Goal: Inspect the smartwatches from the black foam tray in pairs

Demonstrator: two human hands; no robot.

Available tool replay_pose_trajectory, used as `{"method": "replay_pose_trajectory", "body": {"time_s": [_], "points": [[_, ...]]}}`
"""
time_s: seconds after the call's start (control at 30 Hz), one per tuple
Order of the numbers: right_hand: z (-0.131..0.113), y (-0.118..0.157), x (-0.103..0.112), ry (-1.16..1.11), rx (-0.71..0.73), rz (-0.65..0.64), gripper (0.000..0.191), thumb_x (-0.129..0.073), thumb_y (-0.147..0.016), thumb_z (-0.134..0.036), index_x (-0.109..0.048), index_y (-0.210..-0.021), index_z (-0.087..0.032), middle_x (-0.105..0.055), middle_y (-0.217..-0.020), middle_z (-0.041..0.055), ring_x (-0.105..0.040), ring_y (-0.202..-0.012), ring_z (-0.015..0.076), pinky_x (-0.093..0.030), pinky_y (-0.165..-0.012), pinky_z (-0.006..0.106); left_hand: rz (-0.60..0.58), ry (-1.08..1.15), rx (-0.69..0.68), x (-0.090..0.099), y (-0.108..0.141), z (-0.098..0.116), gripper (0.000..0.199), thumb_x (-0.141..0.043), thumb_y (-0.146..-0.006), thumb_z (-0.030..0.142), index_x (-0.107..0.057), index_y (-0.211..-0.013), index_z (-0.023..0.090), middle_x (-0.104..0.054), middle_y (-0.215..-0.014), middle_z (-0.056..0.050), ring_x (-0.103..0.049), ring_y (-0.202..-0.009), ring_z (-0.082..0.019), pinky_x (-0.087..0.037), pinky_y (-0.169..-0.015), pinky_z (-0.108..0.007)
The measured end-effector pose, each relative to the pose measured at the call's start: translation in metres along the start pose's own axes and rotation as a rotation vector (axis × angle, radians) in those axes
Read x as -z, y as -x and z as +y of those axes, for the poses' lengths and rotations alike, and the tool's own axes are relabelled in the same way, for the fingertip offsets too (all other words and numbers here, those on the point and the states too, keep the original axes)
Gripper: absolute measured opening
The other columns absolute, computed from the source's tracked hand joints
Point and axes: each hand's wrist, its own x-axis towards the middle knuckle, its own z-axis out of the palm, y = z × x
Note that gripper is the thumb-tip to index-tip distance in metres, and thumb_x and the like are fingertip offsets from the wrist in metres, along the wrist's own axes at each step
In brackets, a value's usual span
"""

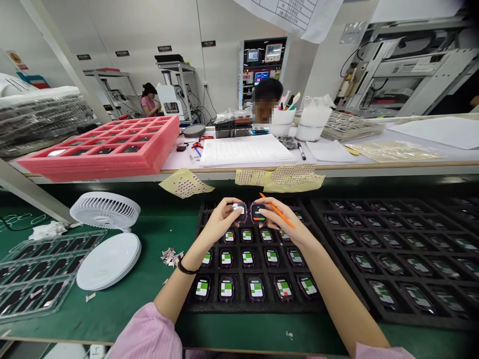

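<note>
My left hand [224, 217] is closed on a smartwatch body [240, 215] with a pale lit screen, thumb resting on its face. Right beside it, a second smartwatch body [257, 211] with a dark screen and a red-orange strip is gripped by my right hand [275, 217]. An orange stick-like tool [277, 209], perhaps a pen, also lies across the fingers of that hand. Both hands hover over the far part of a black foam tray [239, 305], where several watch bodies sit in pockets, most showing green and white screens.
Another black tray [368, 314] of watches lies at right. At left stand a white fan [108, 259] and clear plastic trays [41, 279]. Paper scraps [171, 257] lie on the green mat. A shelf ahead bears a pink foam tray [149, 162] and papers [247, 149]; two people are beyond.
</note>
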Motion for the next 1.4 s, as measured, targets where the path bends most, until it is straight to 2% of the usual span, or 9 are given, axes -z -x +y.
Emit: {"method": "replay_pose_trajectory", "body": {"time_s": [0.2, 0.4, 0.63, 0.73, 0.83, 0.93, 1.03, 1.2, 1.4], "points": [[-0.001, 0.000, -0.003, -0.012, -0.016, 0.042, 0.024, -0.064, -0.082, -0.035, -0.062, -0.103, -0.024, -0.061, -0.085, 0.0024, -0.057, -0.064, 0.0120, -0.044, -0.047, 0.021, -0.017, 0.055, -0.004, -0.002, 0.002, 0.001, 0.038, -0.066, -0.078, 0.044, -0.055, -0.104, 0.019, -0.065, -0.090, -0.003, -0.059, -0.072, -0.012, -0.046, -0.055, -0.019], [-0.001, -0.001, -0.002, -0.011, -0.013, 0.035, 0.026, -0.060, -0.085, -0.040, -0.062, -0.104, -0.022, -0.061, -0.080, 0.0022, -0.058, -0.056, 0.0110, -0.034, -0.041, 0.020, -0.031, 0.033, 0.008, -0.001, 0.003, 0.004, 0.037, -0.066, -0.078, 0.043, -0.054, -0.104, 0.019, -0.064, -0.088, -0.002, -0.057, -0.066, -0.010, -0.045, -0.055, -0.019], [-0.008, 0.002, -0.001, -0.054, -0.025, 0.020, 0.026, -0.061, -0.086, -0.039, -0.063, -0.105, -0.021, -0.058, -0.073, -0.0001, -0.056, -0.054, 0.0100, -0.028, -0.041, 0.021, -0.049, 0.032, 0.065, 0.002, 0.007, 0.013, 0.039, -0.058, -0.084, 0.047, -0.058, -0.109, 0.018, -0.060, -0.079, -0.002, -0.058, -0.059, -0.010, -0.029, -0.043, -0.018], [-0.010, 0.003, 0.002, -0.166, -0.073, -0.004, 0.026, -0.062, -0.084, -0.038, -0.062, -0.104, -0.021, -0.061, -0.074, 0.0006, -0.060, -0.059, 0.0122, -0.028, -0.041, 0.020, -0.186, 0.159, 0.100, 0.006, 0.011, 0.020, 0.043, -0.062, -0.084, 0.042, -0.056, -0.121, 0.020, -0.060, -0.084, -0.003, -0.059, -0.067, -0.012, -0.036, -0.050, -0.019], [-0.010, 0.001, 0.005, -0.293, -0.111, -0.044, 0.026, -0.062, -0.083, -0.036, -0.062, -0.103, -0.020, -0.063, -0.071, 0.0009, -0.061, -0.057, 0.0125, -0.029, -0.040, 0.020, -0.352, 0.334, 0.100, 0.010, 0.014, 0.026, 0.059, -0.075, -0.074, 0.028, -0.054, -0.129, 0.025, -0.062, -0.099, -0.007, -0.057, -0.072, -0.011, -0.037, -0.056, -0.020], [-0.009, 0.000, 0.008, -0.335, -0.110, -0.057, 0.025, -0.062, -0.083, -0.035, -0.063, -0.103, -0.019, -0.063, -0.072, 0.0015, -0.060, -0.056, 0.0122, -0.029, -0.039, 0.019, -0.409, 0.451, 0.104, 0.013, 0.015, 0.028, 0.064, -0.081, -0.066, 0.024, -0.058, -0.126, 0.023, -0.064, -0.097, -0.008, -0.055, -0.067, -0.009, -0.036, -0.056, -0.019], [-0.010, 0.001, 0.009, -0.298, -0.091, -0.044, 0.025, -0.062, -0.084, -0.034, -0.062, -0.105, -0.020, -0.064, -0.075, 0.0018, -0.061, -0.058, 0.0123, -0.030, -0.040, 0.019, -0.368, 0.425, 0.089, 0.012, 0.015, 0.027, 0.064, -0.081, -0.067, 0.024, -0.058, -0.126, 0.022, -0.065, -0.096, -0.008, -0.057, -0.069, -0.010, -0.040, -0.059, -0.020], [-0.010, 0.003, 0.009, -0.132, -0.039, -0.028, 0.027, -0.064, -0.084, -0.032, -0.061, -0.109, -0.022, -0.061, -0.086, 0.0015, -0.062, -0.065, 0.0115, -0.033, -0.042, 0.019, -0.244, 0.160, -0.003, 0.008, 0.015, 0.028, 0.058, -0.075, -0.074, 0.022, -0.053, -0.128, 0.022, -0.063, -0.114, -0.010, -0.061, -0.094, -0.018, -0.048, -0.080, -0.028], [-0.004, 0.000, 0.007, -0.013, -0.011, -0.071, 0.037, -0.068, -0.080, -0.029, -0.054, -0.114, -0.024, -0.062, -0.093, 0.0034, -0.065, -0.074, 0.0149, -0.037, -0.045, 0.020, -0.148, 0.026, -0.055, 0.005, 0.011, 0.022, 0.047, -0.067, -0.081, 0.035, -0.053, -0.123, 0.019, -0.064, -0.107, -0.009, -0.061, -0.081, -0.016, -0.049, -0.071, -0.027]]}}
